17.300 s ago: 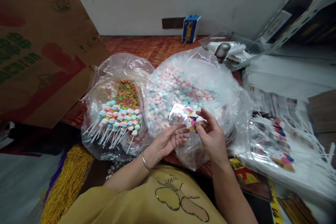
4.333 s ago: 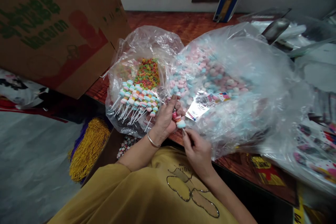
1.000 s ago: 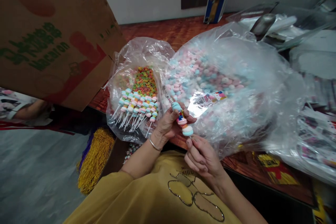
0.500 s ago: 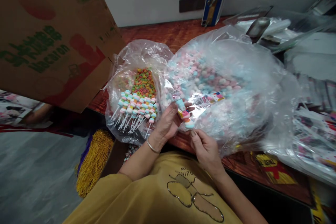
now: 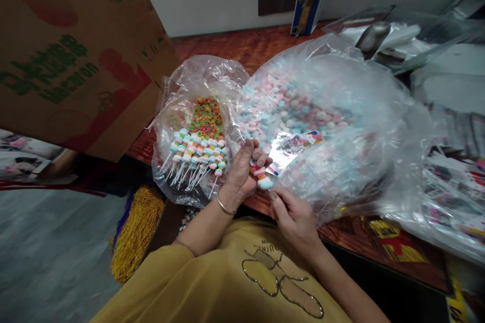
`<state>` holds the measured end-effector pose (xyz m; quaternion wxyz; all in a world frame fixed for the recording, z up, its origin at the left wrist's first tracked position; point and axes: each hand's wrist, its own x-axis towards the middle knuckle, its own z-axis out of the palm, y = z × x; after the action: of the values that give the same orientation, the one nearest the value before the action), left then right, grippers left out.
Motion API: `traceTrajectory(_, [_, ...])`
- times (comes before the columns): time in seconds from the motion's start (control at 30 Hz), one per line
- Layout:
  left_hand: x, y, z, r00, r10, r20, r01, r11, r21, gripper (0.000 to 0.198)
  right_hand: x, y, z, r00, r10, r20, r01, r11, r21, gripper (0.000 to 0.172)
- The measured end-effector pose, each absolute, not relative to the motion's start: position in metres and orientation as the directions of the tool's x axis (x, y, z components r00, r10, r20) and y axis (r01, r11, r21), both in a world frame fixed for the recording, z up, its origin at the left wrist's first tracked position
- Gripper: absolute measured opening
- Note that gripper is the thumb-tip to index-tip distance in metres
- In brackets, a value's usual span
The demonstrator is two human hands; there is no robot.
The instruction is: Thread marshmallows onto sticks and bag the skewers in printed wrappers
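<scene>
My left hand (image 5: 241,169) is wrapped round a marshmallow skewer (image 5: 264,180), whose pink, orange and pale blue lower pieces show below the fingers. A clear printed wrapper seems to cover it, its top end (image 5: 237,132) standing out above the hand. Just below the last marshmallow, my right hand (image 5: 293,217) pinches the skewer's stick, mostly hidden by the fingertips. To the left, several finished marshmallow skewers (image 5: 199,150) lie in an opened plastic bag with colourful ring-shaped pieces (image 5: 206,117). Beside my hands, a flat printed wrapper (image 5: 290,149) rests on a large bag of pink, blue and white marshmallows (image 5: 303,111).
A big cardboard box (image 5: 83,55) stands at the left. Against the wall is a blue box-shaped device (image 5: 309,7). A metal scoop (image 5: 373,39) and printed packaging (image 5: 454,197) lie to the right. Gold fringe (image 5: 138,234) hangs below the table at left.
My left hand has closed its fingers round the wrapped skewer and drawn it slightly left and down. My right hand has shifted a little left, still at the stick's end.
</scene>
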<state>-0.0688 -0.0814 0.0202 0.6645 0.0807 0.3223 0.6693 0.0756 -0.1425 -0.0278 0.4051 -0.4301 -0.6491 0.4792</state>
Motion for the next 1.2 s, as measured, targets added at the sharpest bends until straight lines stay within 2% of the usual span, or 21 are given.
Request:
traceTrajectory(0.03, [-0.068,-0.083,0.021,-0.071,0.947,-0.313,-0.841,0.111,0.529,0.037,0.074,-0.144,-0.027,-0.353,0.935,-0.029,0.013,-0.026,-1.0,0.031])
traceTrajectory(0.07, [-0.068,-0.084,0.021,-0.045,0.951,-0.307,-0.844,0.128,0.521,0.037,0.072,-0.146,-0.026,-0.415,0.897,-0.148,-0.122,-0.216,-0.969,0.032])
traceTrajectory(0.13, [-0.066,-0.086,0.022,-0.018,0.954,-0.3,-0.843,0.147,0.517,0.037,0.067,-0.147,-0.026,-0.517,0.815,-0.262,-0.274,-0.448,-0.851,0.034])
traceTrajectory(0.17, [-0.065,-0.086,0.022,-0.014,0.953,-0.303,-0.838,0.154,0.523,0.037,0.066,-0.147,-0.027,-0.524,0.809,-0.267,-0.293,-0.466,-0.835,0.034])
traceTrajectory(0.2, [-0.064,-0.086,0.021,-0.021,0.951,-0.307,-0.829,0.155,0.537,0.038,0.064,-0.147,-0.028,-0.491,0.835,-0.248,-0.271,-0.418,-0.867,0.034])
traceTrajectory(0.23, [-0.063,-0.086,0.02,-0.038,0.95,-0.31,-0.817,0.15,0.557,0.038,0.064,-0.146,-0.028,-0.422,0.884,-0.202,-0.205,-0.31,-0.928,0.033])
traceTrajectory(0.3, [-0.06,-0.085,0.016,-0.076,0.945,-0.319,-0.786,0.14,0.603,0.04,0.065,-0.144,-0.03,-0.232,0.973,0.0,0.057,0.013,-0.998,0.03])
traceTrajectory(0.37, [-0.059,-0.084,0.013,-0.105,0.943,-0.317,-0.764,0.127,0.632,0.041,0.068,-0.141,-0.031,-0.127,0.962,0.242,0.339,0.272,-0.901,0.026])
traceTrajectory(0.4, [-0.06,-0.084,0.013,-0.106,0.946,-0.305,-0.761,0.12,0.637,0.042,0.07,-0.14,-0.031,-0.122,0.941,0.316,0.417,0.338,-0.844,0.025])
traceTrajectory(0.47, [-0.062,-0.085,0.012,-0.08,0.957,-0.28,-0.761,0.123,0.637,0.046,0.074,-0.139,-0.031,-0.134,0.93,0.342,0.43,0.366,-0.826,0.026])
traceTrajectory(0.53, [-0.066,-0.085,0.012,-0.054,0.962,-0.268,-0.758,0.135,0.638,0.046,0.077,-0.138,-0.031,-0.152,0.957,0.246,0.316,0.283,-0.906,0.028])
traceTrajectory(0.6, [-0.071,-0.084,0.011,-0.055,0.962,-0.268,-0.748,0.138,0.649,0.042,0.079,-0.137,-0.031,-0.186,0.978,0.098,0.161,0.128,-0.979,0.031])
traceTrajectory(0.7, [-0.076,-0.083,0.007,-0.094,0.959,-0.269,-0.738,0.114,0.665,0.035,0.079,-0.137,-0.032,-0.266,0.961,-0.075,-0.061,-0.094,-0.994,0.035])
traceTrajectory(0.77, [-0.077,-0.083,0.004,-0.086,0.955,-0.284,-0.743,0.129,0.657,0.033,0.077,-0.138,-0.034,-0.317,0.936,-0.152,-0.213,-0.226,-0.951,0.035])
traceTrajectory(0.9, [-0.075,-0.084,0.005,-0.025,0.952,-0.305,-0.776,0.174,0.606,0.031,0.071,-0.139,-0.033,-0.428,0.87,-0.245,-0.466,-0.445,-0.764,0.032])
traceTrajectory(1.0, [-0.076,-0.085,0.005,0.002,0.96,-0.279,-0.784,0.175,0.596,0.033,0.071,-0.139,-0.029,-0.488,0.835,-0.256,-0.532,-0.517,-0.671,0.029])
traceTrajectory(1.2, [-0.085,-0.083,-0.002,0.023,0.96,-0.278,-0.709,0.211,0.673,0.029,0.077,-0.137,-0.021,-0.553,0.797,-0.242,-0.566,-0.572,-0.594,0.024])
